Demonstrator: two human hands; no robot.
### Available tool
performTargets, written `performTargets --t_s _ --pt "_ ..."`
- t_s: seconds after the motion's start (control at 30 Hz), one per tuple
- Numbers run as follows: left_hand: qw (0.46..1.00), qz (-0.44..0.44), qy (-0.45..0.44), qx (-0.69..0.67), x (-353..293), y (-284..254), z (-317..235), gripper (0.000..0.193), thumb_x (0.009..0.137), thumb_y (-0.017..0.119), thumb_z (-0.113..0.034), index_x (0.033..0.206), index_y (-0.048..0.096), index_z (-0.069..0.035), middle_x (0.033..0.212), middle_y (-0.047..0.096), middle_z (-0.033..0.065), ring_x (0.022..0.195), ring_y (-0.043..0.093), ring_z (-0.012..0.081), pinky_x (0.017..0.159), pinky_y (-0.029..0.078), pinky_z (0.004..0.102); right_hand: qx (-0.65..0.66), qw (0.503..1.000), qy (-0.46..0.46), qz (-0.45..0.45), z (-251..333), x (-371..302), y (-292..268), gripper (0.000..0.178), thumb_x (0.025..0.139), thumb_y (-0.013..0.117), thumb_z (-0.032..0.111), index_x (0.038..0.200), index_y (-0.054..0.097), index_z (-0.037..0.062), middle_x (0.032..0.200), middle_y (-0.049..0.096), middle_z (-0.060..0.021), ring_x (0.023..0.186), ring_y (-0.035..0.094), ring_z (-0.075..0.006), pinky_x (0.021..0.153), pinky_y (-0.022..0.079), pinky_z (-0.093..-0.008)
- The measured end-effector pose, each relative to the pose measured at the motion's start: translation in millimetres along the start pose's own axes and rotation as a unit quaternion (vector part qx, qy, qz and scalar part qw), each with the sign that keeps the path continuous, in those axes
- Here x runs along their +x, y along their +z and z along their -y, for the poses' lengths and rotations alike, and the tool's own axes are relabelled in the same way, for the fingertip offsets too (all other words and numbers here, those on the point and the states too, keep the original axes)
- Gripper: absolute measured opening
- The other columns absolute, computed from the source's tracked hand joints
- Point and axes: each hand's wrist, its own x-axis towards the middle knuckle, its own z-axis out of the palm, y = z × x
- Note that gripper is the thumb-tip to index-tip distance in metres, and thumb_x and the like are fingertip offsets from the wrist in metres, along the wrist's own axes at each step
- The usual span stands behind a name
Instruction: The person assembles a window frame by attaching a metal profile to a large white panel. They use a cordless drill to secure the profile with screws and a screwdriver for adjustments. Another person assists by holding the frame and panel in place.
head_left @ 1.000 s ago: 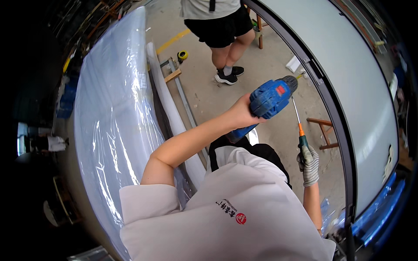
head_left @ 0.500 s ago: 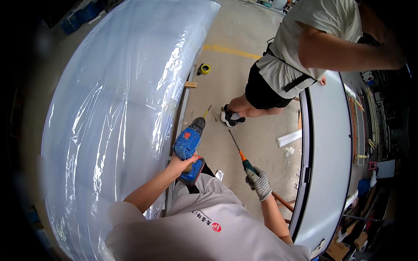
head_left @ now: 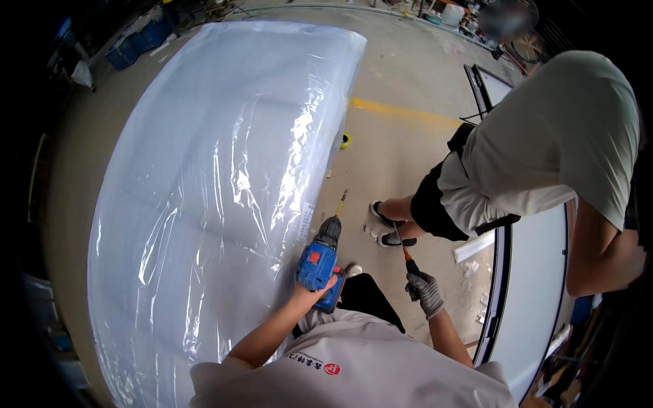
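A blue cordless drill (head_left: 316, 266) with a long yellowish bit is gripped by its handle in my bare left hand (head_left: 310, 296). It is held beside the edge of a large plastic-wrapped panel (head_left: 197, 177), its bit pointing away from me. In my gloved right hand (head_left: 426, 294) is a screwdriver (head_left: 412, 265) with an orange and dark green handle; its thin shaft points forward, in line with the co-worker's shoes. My right fingers are wrapped round the handle. Both tools are up off the floor.
At my right a co-worker (head_left: 530, 156) in a pale shirt and black shorts bends near a dark-framed panel (head_left: 530, 272). On the floor lie a white strip (head_left: 474, 247) and a yellow tape roll (head_left: 345, 141). Blue crates (head_left: 138, 44) stand at the far left.
The view has shifted, showing more floor at the far side. My hands still hold the drill and the screwdriver. The co-worker appears lower and farther right, bending over more.
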Motion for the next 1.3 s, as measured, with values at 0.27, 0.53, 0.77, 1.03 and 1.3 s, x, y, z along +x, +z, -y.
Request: performTargets --t_s 0.27,0.53,0.77,1.03,1.3 --pt "0.995 0.031 0.058 -0.075 -16.9 20.0 2.5 0.048 0.071 0.063 0.008 0.116 0.049 -0.001 0.079 0.049 -0.0011 0.076 0.049 0.0094 0.078 0.041 0.0258 -0.090 0.931 -0.338 -0.105 68.9 -16.2 10.8 0.039 0.082 0.063 0.023 0.111 0.049 0.0003 0.087 0.056 -0.0050 0.077 0.052 -0.0110 0.070 0.045 -0.0249" --pt "0.989 0.040 0.096 -0.107 -9.5 10.2 27.2 0.055 0.074 0.059 0.011 0.125 0.041 0.001 0.080 0.050 -0.0003 0.074 0.050 0.0091 0.072 0.044 0.0239 -0.121 0.920 -0.316 -0.197 62.8 1.4 20.4 0.028 0.084 0.062 0.020 0.105 0.052 0.0028 0.082 0.052 -0.0011 0.074 0.050 -0.0092 0.068 0.043 -0.0236" --pt "0.992 0.039 0.083 -0.082 -6.3 14.6 28.3 0.050 0.074 0.063 0.006 0.121 0.046 0.000 0.081 0.050 -0.0020 0.074 0.050 0.0079 0.072 0.044 0.0239 -0.101 0.919 -0.299 -0.236 -26.3 -11.4 -16.8 0.032 0.082 0.064 0.022 0.104 0.056 0.0012 0.092 0.055 -0.0055 0.084 0.051 -0.0134 0.075 0.044 -0.0270" --pt "0.994 0.004 0.102 0.043 -34.8 -13.2 -1.0 0.036 0.073 0.075 -0.012 0.104 0.057 -0.004 0.093 0.058 0.0021 0.085 0.056 0.0126 0.076 0.047 0.0299 -0.061 0.935 -0.269 -0.221 -91.2 -155.1 7.7 0.043 0.076 0.068 0.016 0.112 0.054 -0.0015 0.120 0.046 -0.0090 0.107 0.049 -0.0191 0.092 0.040 -0.0275" --pt "0.998 0.068 -0.010 -0.004 29.7 8.5 -5.8 0.027 0.068 0.077 -0.007 0.087 0.058 -0.004 0.079 0.059 0.0041 0.067 0.058 0.0138 0.063 0.049 0.0290 0.003 0.957 -0.223 -0.185 -57.1 -158.5 24.2 0.046 0.075 0.069 0.019 0.113 0.055 -0.0019 0.124 0.047 -0.0090 0.112 0.047 -0.0203 0.095 0.038 -0.0300"
